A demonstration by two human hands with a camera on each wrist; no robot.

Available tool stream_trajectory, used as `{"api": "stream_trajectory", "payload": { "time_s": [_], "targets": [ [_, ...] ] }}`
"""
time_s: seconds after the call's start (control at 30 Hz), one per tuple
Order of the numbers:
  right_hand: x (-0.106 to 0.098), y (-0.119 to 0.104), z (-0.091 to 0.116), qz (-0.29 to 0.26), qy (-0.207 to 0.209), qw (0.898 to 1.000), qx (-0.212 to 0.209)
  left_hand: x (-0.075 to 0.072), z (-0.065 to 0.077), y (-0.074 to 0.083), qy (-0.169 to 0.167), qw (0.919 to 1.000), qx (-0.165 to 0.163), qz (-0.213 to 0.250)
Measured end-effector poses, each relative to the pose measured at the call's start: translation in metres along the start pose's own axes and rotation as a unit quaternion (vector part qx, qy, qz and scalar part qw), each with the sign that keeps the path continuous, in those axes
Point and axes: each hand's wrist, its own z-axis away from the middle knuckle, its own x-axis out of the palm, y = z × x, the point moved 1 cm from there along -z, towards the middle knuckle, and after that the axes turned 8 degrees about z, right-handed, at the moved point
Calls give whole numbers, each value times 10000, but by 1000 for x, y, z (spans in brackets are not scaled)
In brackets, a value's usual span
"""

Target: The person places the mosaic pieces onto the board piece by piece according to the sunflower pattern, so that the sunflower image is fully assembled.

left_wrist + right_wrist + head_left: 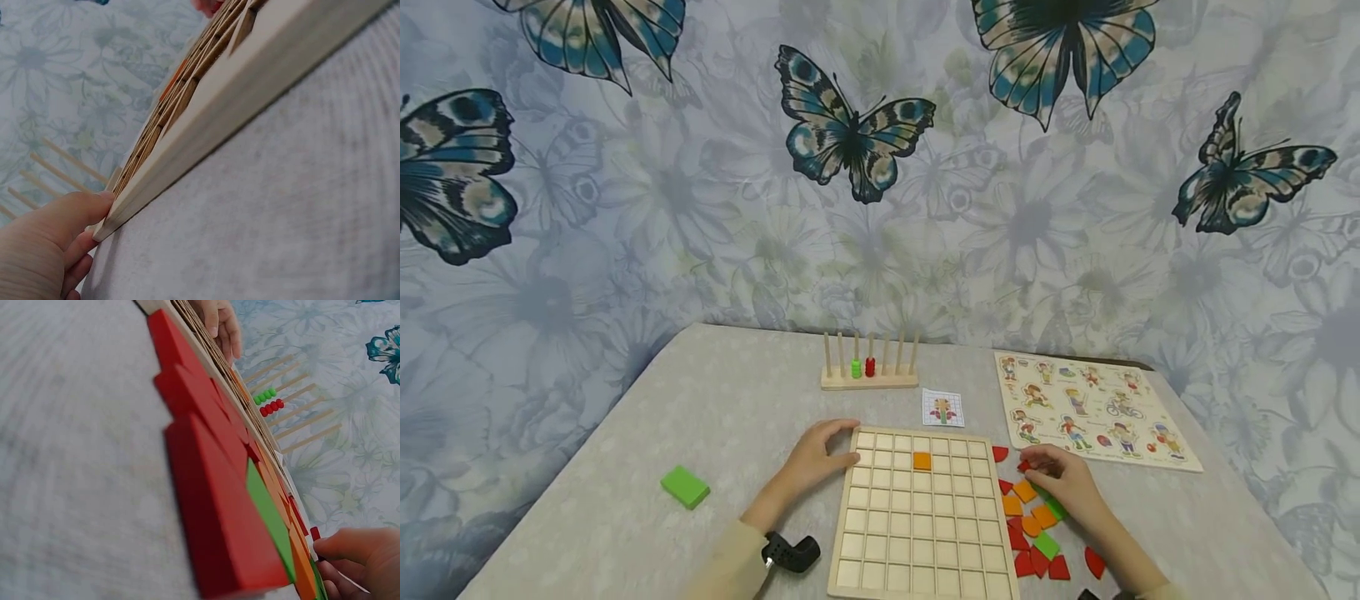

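A wooden grid board [901,527] lies in front of me, with one orange square tile [922,461] in a cell near its top. My left hand [811,460] holds the board's far left corner; in the left wrist view the thumb [81,209] lies over the rim and the fingers are at the edge below. To the right of the board, my right hand [1066,482] is over loose tiles. It pinches a small red tile [315,536] between thumb and fingers. Beneath and around it lie red, orange [1024,491] and green tiles [1046,545], some partly hidden by the hand.
Behind the board stand a wooden peg stand [869,382] with green and red beads and a small patterned card [942,408]. A picture board [1097,410] lies at the back right. Green tiles [685,487] sit on the left of the table. A butterfly-patterned wall rises behind.
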Motion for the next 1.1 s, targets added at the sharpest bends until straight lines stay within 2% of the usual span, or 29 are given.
{"api": "stream_trajectory", "payload": {
  "time_s": [0.2,0.33,0.4,0.5,0.6,0.73,0.87,1.03,1.1],
  "targets": [
    [-8,-2,-4,133,-76,9994,-312,0,-5,1,-183,9998,-40,-81],
    [-15,-9,-13,206,-71,9992,-334,-5,-18,7,-260,9994,165,-184],
    [-17,-13,-15,194,-53,9993,-310,-7,-22,10,-284,9992,152,-222],
    [-18,-25,-9,154,-151,9996,-175,-9,-20,12,-376,9990,2,-235],
    [-18,-40,1,71,-313,9995,-15,-8,-9,11,-428,9988,-160,-197],
    [-20,-55,-2,108,-313,9991,-249,-11,-13,13,-421,9989,-85,-187],
    [-10,-55,-9,43,-394,9975,-591,-10,-12,14,-451,9988,-123,-166],
    [14,-47,-24,-169,-663,9965,-482,-8,-8,16,-444,9986,-224,-150],
    [23,-51,-28,-274,-799,9953,-464,-7,-8,17,-440,9986,-241,-142]
  ]
}}
